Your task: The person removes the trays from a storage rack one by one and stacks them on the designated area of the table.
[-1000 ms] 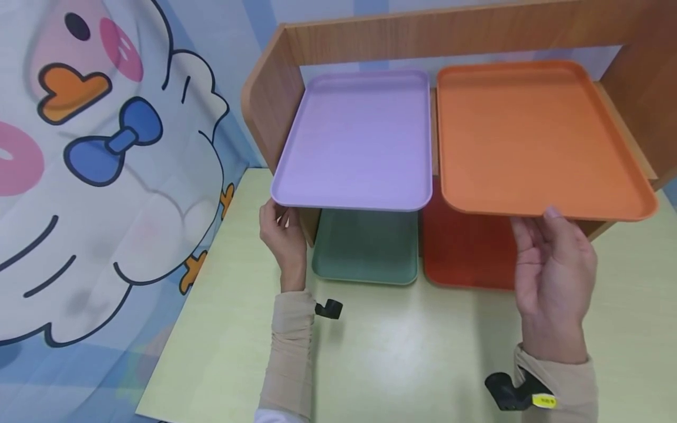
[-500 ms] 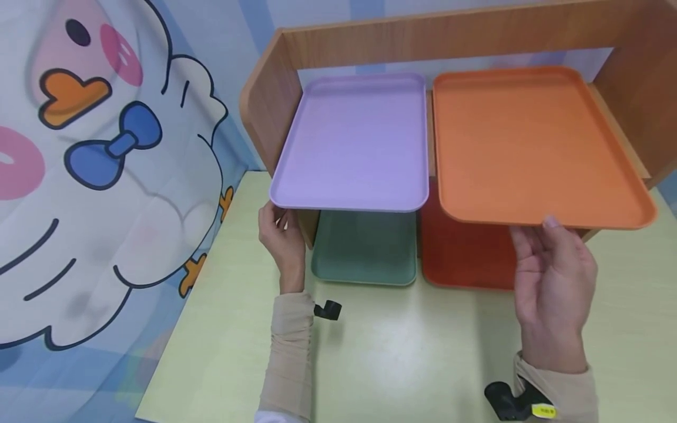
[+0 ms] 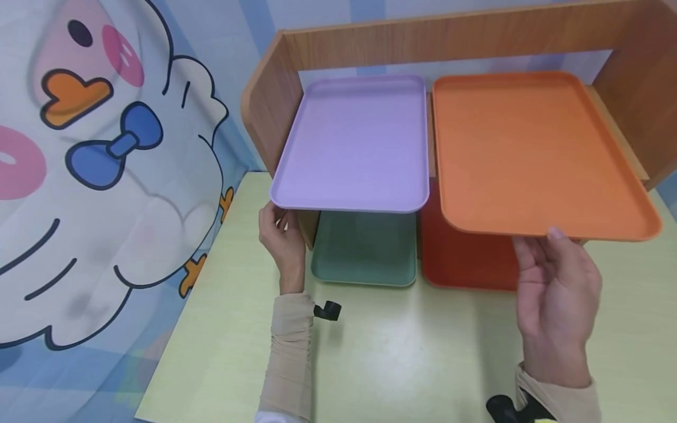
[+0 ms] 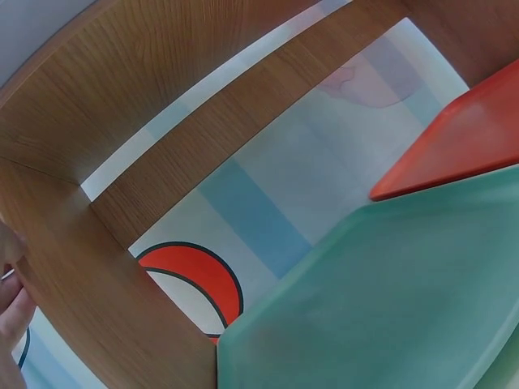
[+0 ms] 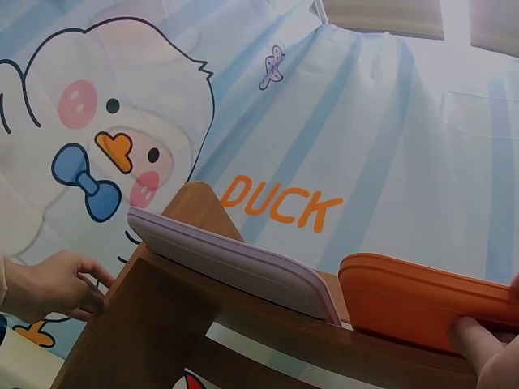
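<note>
My right hand point(image 3: 557, 305) grips the front edge of an orange tray point(image 3: 534, 155), thumb at the rim and fingers underneath. That tray lies on the upper right of a wooden shelf point(image 3: 449, 38), its front edge jutting past the shelf. In the right wrist view, the orange tray point(image 5: 405, 304) appears from below, the thumb against its underside. My left hand point(image 3: 285, 241) holds the shelf's left side panel, partly hidden under the corner of a purple tray point(image 3: 357, 144). The right wrist view shows the left hand point(image 5: 61, 285) with fingers bent at that panel's edge.
On the lower level sit a green tray point(image 3: 365, 249) at left and a red tray point(image 3: 465, 258) at right, partly covered by the orange tray. The shelf stands on a pale yellow table point(image 3: 396, 352). A duck-printed cloth point(image 3: 106, 235) hangs behind and to the left.
The orange tray has slid forward, towards the person, with my right hand still on its front edge. The left hand and the other trays stay in place.
</note>
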Tool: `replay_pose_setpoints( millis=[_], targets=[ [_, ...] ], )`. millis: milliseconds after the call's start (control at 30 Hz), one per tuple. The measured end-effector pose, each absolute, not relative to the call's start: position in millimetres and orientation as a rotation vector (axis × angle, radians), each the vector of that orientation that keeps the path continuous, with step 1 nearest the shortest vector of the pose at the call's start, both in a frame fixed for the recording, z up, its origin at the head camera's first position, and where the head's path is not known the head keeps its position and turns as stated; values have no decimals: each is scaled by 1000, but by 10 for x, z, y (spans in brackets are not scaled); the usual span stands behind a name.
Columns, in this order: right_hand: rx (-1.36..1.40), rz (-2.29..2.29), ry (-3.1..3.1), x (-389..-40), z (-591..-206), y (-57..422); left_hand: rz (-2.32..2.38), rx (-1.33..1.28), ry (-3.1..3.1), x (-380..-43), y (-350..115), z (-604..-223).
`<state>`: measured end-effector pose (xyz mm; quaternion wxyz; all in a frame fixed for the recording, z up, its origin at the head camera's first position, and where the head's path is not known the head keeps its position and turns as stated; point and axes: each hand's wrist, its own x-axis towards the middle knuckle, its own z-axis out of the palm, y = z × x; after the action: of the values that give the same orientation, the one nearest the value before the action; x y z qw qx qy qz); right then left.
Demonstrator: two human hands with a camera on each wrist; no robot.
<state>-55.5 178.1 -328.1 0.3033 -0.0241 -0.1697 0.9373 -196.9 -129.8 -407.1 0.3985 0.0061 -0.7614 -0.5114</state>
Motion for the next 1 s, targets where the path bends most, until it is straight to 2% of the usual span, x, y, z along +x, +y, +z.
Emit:
replay_pose_setpoints(
  millis=[1000],
  targets=[
    [-21,2507,-488,-329,-3339,1874,-1313,15,-1922,-1974,-1308,-4091]
  ],
)
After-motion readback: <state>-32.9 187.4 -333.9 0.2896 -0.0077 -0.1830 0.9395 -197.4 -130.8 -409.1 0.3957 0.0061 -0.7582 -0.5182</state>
